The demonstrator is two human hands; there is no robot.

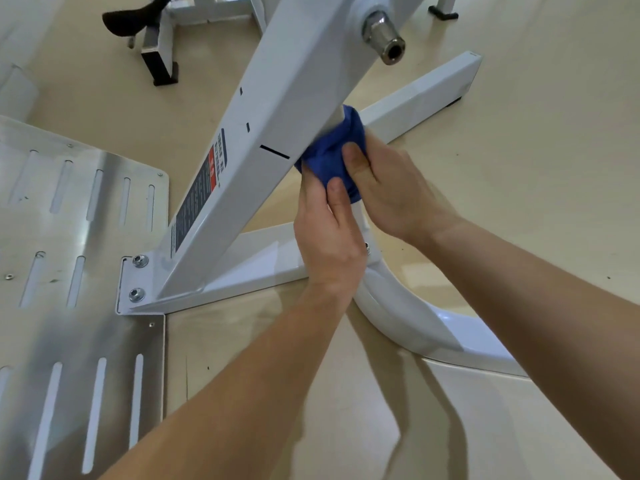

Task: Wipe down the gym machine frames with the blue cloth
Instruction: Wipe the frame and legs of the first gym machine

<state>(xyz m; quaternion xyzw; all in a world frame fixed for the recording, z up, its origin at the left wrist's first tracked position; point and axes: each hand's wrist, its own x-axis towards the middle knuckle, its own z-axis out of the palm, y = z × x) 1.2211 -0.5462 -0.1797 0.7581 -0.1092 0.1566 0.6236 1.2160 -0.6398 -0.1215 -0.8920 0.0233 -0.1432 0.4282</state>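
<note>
A white slanted frame beam (pixel 273 109) of the gym machine rises from a bolted base plate at lower left toward the top right. The blue cloth (pixel 337 147) is bunched against the beam's right underside, about halfway up. My left hand (pixel 329 233) grips the cloth's lower end with the thumb pressed on it. My right hand (pixel 388 188) wraps the cloth from the right, fingers curled over it. Both hands hold the cloth against the beam. Part of the cloth is hidden behind the beam and fingers.
A slotted metal footplate (pixel 69 271) fills the left side. White floor rails (pixel 419 98) and a curved white tube (pixel 415 323) lie on the beige floor. A chrome weight peg (pixel 384 38) sticks out at the top. Another machine with a black pad (pixel 138 15) stands at the upper left.
</note>
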